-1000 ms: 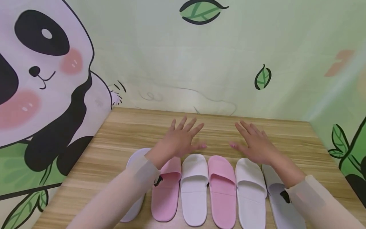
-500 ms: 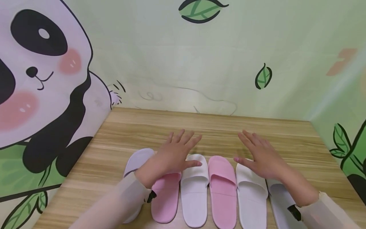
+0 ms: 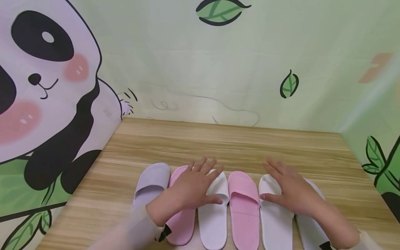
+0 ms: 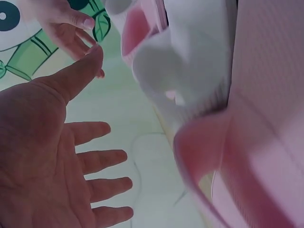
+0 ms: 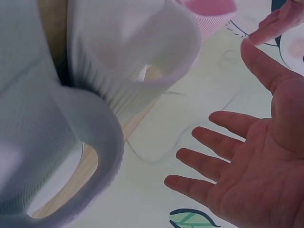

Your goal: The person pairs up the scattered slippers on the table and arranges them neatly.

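Observation:
Several slide slippers stand side by side with their toes away from me. My left hand (image 3: 192,189) hovers with spread fingers over a pink slipper (image 3: 183,227) and a white slipper (image 3: 213,227), partly hiding both. A lavender slipper (image 3: 153,178) lies to its left, half covered by my forearm. Between the two hands lies another pink slipper (image 3: 244,208). Over on the right, my right hand (image 3: 292,191) spreads above a second white slipper (image 3: 276,227) and a pale grey-lavender slipper (image 3: 307,229). Both wrist views show bare palms and straight fingers, apart from the slippers.
The slippers lie on a wood-grain tabletop (image 3: 175,142). Behind it hangs a pale green backdrop (image 3: 175,62) with printed leaves and a large panda (image 3: 53,86) at the left. More printed leaves (image 3: 376,156) show on the right side.
Both hands have drawn back toward me, from beyond the toes to above the slipper straps. The right hand also shifts slightly right. The slippers keep their places.

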`<state>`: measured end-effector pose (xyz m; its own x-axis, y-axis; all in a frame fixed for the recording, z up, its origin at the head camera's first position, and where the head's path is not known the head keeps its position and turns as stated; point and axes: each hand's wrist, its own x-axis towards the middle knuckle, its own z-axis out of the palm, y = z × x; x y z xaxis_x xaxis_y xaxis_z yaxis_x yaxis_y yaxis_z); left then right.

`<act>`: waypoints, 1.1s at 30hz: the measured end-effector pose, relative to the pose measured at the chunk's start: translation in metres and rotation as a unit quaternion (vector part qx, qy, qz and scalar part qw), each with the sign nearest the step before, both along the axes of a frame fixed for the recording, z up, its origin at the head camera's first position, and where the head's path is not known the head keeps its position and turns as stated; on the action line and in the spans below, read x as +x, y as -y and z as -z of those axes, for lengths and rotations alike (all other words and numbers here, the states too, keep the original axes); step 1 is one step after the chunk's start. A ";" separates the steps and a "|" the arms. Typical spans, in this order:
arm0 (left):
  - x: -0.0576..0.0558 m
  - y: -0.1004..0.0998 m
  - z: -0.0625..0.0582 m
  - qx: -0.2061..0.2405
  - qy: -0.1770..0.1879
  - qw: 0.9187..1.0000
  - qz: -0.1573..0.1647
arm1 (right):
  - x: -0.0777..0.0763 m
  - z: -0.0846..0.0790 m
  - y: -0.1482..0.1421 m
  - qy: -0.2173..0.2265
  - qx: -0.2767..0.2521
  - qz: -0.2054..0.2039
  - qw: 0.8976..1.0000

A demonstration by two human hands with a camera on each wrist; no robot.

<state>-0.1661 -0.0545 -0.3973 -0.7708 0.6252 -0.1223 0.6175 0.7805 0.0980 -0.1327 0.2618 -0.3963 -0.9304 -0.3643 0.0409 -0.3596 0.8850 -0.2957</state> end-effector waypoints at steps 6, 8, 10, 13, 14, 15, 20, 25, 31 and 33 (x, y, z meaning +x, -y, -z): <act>0.013 -0.006 0.008 0.005 0.010 1.000 0.008 | 0.016 0.005 0.003 0.028 0.009 0.009 1.000; 0.018 -0.008 0.009 0.003 0.012 1.000 0.009 | 0.020 0.006 0.005 0.033 0.013 0.009 0.999; 0.022 -0.010 0.010 0.001 0.012 1.000 0.011 | 0.024 0.008 0.006 0.036 0.019 0.008 0.999; 0.028 -0.013 0.010 -0.003 0.011 1.000 0.014 | 0.029 0.011 0.008 0.029 0.024 0.000 0.999; 0.030 -0.014 0.010 -0.004 0.012 1.000 0.014 | 0.031 0.012 0.009 0.024 0.026 -0.003 0.999; 0.032 -0.015 0.009 -0.005 0.013 1.000 0.015 | 0.033 0.013 0.009 0.019 0.028 -0.005 0.999; 0.044 -0.020 0.010 -0.011 0.012 1.000 0.020 | 0.043 0.018 0.012 0.014 0.037 -0.011 0.999; 0.053 -0.024 0.014 -0.043 -0.007 0.999 0.029 | 0.051 0.026 0.013 0.035 0.054 -0.011 0.998; 0.060 -0.026 0.021 -0.063 -0.013 0.998 0.023 | 0.058 0.040 0.012 0.023 0.054 -0.015 0.998; 0.062 -0.027 0.024 -0.067 -0.012 0.997 0.021 | 0.060 0.045 0.012 0.024 0.054 -0.017 0.998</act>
<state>-0.1038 -0.0280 -0.4209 -0.7482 0.6359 -0.1894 0.6505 0.7593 -0.0204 -0.0723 0.2498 -0.4411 -0.9174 -0.3954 -0.0441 -0.3775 0.9001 -0.2175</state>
